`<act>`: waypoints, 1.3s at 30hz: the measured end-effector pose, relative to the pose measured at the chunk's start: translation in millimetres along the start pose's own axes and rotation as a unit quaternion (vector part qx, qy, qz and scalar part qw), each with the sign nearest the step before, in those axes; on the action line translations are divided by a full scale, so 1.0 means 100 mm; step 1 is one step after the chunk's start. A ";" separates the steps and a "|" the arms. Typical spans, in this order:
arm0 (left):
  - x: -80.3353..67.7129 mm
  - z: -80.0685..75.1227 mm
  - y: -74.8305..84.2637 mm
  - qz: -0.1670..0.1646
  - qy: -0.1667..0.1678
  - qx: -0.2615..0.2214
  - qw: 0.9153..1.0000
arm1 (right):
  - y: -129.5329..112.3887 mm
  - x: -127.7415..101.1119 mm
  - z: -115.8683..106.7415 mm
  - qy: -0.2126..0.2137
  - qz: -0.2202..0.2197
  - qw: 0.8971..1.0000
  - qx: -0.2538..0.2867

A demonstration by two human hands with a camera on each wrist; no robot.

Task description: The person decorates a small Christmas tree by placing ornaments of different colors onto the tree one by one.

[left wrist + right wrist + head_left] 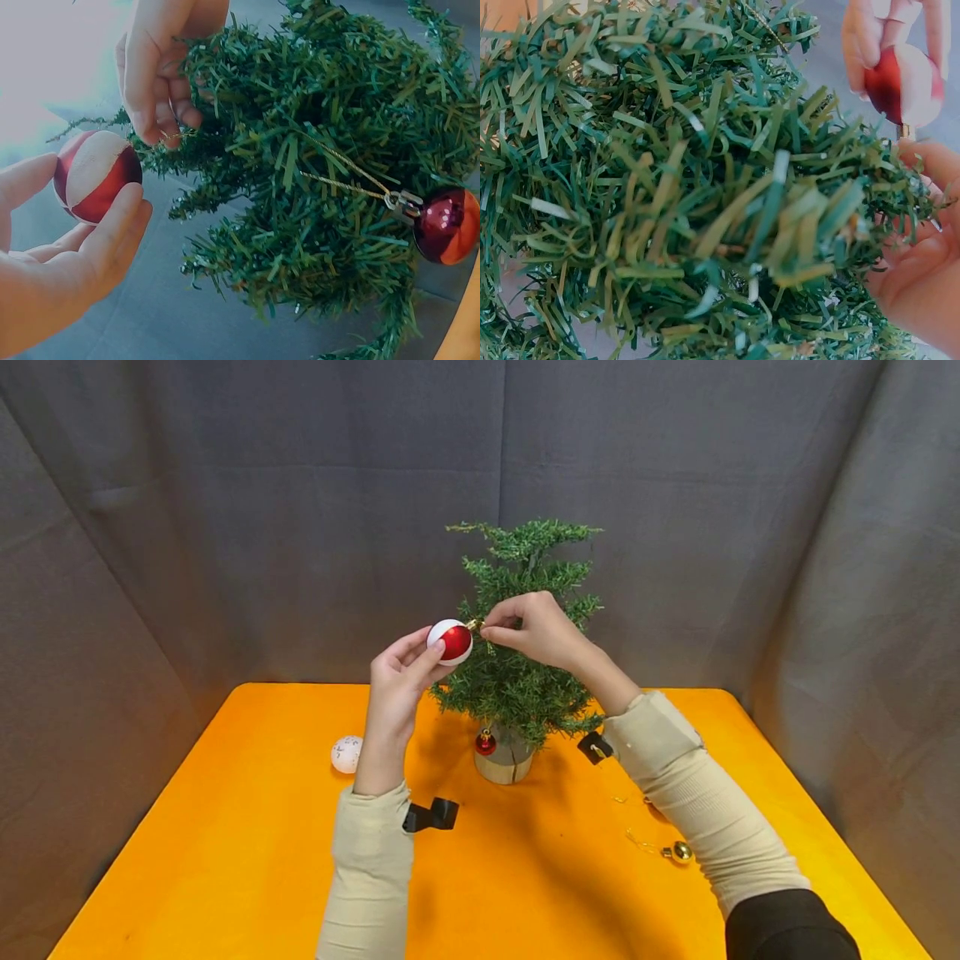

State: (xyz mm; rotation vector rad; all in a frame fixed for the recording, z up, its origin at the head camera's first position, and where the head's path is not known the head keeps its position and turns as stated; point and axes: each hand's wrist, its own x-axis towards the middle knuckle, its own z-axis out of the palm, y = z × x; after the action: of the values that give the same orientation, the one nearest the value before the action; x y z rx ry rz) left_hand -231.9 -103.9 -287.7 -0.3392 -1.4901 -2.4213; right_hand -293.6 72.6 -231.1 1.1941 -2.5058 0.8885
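Note:
Between its thumb and fingers my left hand (405,672) holds a red and white striped Christmas bauble (455,642), in front of the small artificial Christmas tree (517,677). My right hand (542,631) pinches at the gold cap and loop (475,625) on the bauble's right side, close to the branches. In the left wrist view, thin gold string (176,136) shows at the right fingertips. A small red bauble (485,742) hangs from a low branch on a gold string, also seen in the left wrist view. Branches partly cover the right hand in its wrist view.
The tree stands on a wooden log base (504,767) on an orange table (285,860). A white speckled bauble (346,754) lies left of the left forearm. A gold bauble (681,852) lies at right, near another partly hidden ornament (655,808). Grey curtains (337,527) surround the table.

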 end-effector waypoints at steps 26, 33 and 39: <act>0.00 -0.05 -0.11 -0.019 -0.003 0.038 0.999 | 0.05 -0.02 -0.05 0.027 0.042 0.996 0.077; 0.00 -0.04 -0.10 -0.023 0.000 0.056 0.998 | 0.05 -0.02 -0.05 0.043 0.031 0.997 0.056; 0.02 -0.02 -0.11 -0.024 0.004 0.055 0.998 | 0.03 -0.01 -0.06 0.058 0.006 0.998 0.024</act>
State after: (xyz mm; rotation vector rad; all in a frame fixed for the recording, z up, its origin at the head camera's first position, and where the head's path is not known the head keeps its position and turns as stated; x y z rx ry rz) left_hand -237.6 -100.8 -296.9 -0.2739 -1.6372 -2.3621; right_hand -295.7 78.2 -228.2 1.1096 -2.4157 0.9971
